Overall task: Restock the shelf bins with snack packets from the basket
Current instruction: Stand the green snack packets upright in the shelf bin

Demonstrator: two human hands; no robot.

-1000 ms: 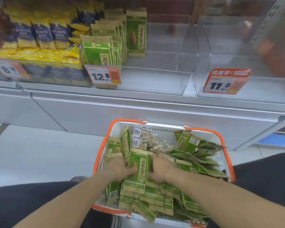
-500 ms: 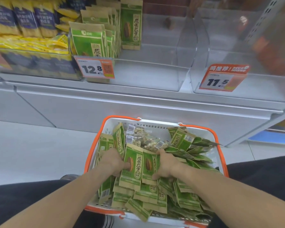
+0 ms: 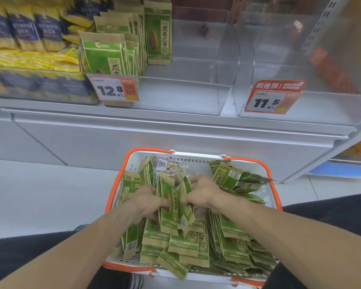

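Observation:
A white basket with orange handles (image 3: 196, 158) sits on the floor, full of green and tan snack packets (image 3: 183, 245). Both my hands are in it. My left hand (image 3: 147, 202) and my right hand (image 3: 203, 193) squeeze a bunch of upright green packets (image 3: 172, 205) between them, fingers curled round the bunch's sides. Above, a clear shelf bin (image 3: 181, 97) with a 12.8 price tag (image 3: 114, 89) holds a few rows of the same green packets (image 3: 113, 51) at its left; its right part is bare.
Left of that bin stand yellow and blue bags (image 3: 27, 32). To the right is a bare clear bin (image 3: 300, 69) with an 11.5 tag (image 3: 273, 99). A white shelf base (image 3: 175, 138) runs below the bins. My dark-clothed legs flank the basket.
My hands have drawn the green packets together and raised them upright into a bunch. The camera view has moved closer to the shelf and basket.

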